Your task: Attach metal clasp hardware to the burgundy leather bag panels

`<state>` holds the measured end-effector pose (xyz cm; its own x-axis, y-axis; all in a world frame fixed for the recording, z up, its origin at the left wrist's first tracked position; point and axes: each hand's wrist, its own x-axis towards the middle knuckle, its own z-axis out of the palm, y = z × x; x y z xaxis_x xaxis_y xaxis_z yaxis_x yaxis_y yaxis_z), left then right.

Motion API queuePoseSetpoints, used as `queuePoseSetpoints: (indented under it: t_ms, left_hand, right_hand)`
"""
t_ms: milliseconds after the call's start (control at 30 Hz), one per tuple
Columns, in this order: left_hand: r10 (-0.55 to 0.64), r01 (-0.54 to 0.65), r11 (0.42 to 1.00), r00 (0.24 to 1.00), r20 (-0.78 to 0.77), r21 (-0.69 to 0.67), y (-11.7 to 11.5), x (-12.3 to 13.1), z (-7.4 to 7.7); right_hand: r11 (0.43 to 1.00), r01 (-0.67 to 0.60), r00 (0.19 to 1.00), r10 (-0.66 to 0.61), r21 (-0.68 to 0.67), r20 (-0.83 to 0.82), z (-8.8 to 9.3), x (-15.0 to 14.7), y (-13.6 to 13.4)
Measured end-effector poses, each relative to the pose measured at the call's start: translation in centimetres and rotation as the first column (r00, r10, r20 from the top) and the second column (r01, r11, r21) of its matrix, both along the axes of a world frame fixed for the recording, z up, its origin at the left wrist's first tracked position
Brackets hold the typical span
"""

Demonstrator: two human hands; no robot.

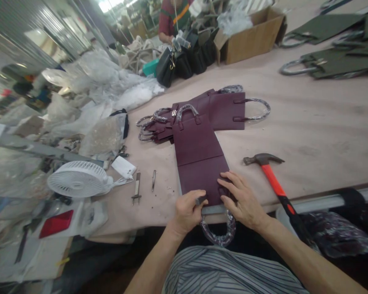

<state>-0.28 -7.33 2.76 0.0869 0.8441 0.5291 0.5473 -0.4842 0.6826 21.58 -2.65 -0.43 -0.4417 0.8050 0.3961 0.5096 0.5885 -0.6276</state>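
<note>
A maroon leather bag panel (199, 171) lies flat in front of me, one wrapped handle at its far end and another wrapped handle (217, 237) hanging over the table's near edge. My left hand (187, 210) is closed at the panel's near left corner, its thumb and fingers pinching a small dark grey piece. At the near right corner my right hand (241, 200) rests with fingers spread, their tips on the leather beside the handle's base. More maroon bag pieces (227, 109) with wrapped handles lie beyond and partly under the panel.
A hammer (272, 179) lies to the right, its grip past the table edge. On the left are a white fan (79, 179), small metal tools (136, 188) and plastic wrapping. Farther back stand black bags (184, 61), a cardboard box (251, 36) and a person (173, 20); green panels (343, 61) lie right.
</note>
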Motion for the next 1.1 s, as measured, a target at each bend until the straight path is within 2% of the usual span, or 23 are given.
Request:
queuePoseSetpoints:
  t_ms: [133,333,500,667,900,1100]
  left_hand:
    - [0.099,-0.095,0.993,0.993,0.061,-0.065,-0.1,0.0,-0.4]
    - [0.174,-0.153,0.974,0.977,0.12,-0.166,-0.3,-0.2,-0.1]
    - [0.101,-0.084,0.988,0.986,0.13,-0.128,-0.7,-0.4,0.0]
    - [0.26,-0.219,0.949,0.951,0.167,-0.228,-0.5,-0.3,-0.3]
    - [0.194,-0.158,0.962,0.969,0.152,-0.221,0.3,0.4,0.4]
    - [0.165,-0.131,0.961,0.978,0.127,-0.242,0.6,0.9,0.2]
  right_hand:
    - [1.0,-0.006,1.0,0.006,0.002,0.006,0.1,0.0,0.1]
    - [1.0,-0.023,0.999,0.023,-0.013,0.025,0.1,0.0,0.2]
    - [1.0,-0.026,0.999,0.026,-0.014,0.033,0.2,0.0,0.3]
    - [0.999,-0.026,0.999,0.028,-0.033,0.035,0.1,0.2,0.2]
    - [0.999,-0.025,0.999,0.026,-0.03,0.031,0.2,0.1,0.2]
    - [0.999,-0.018,1.0,0.019,-0.042,0.024,0.4,0.1,0.3]
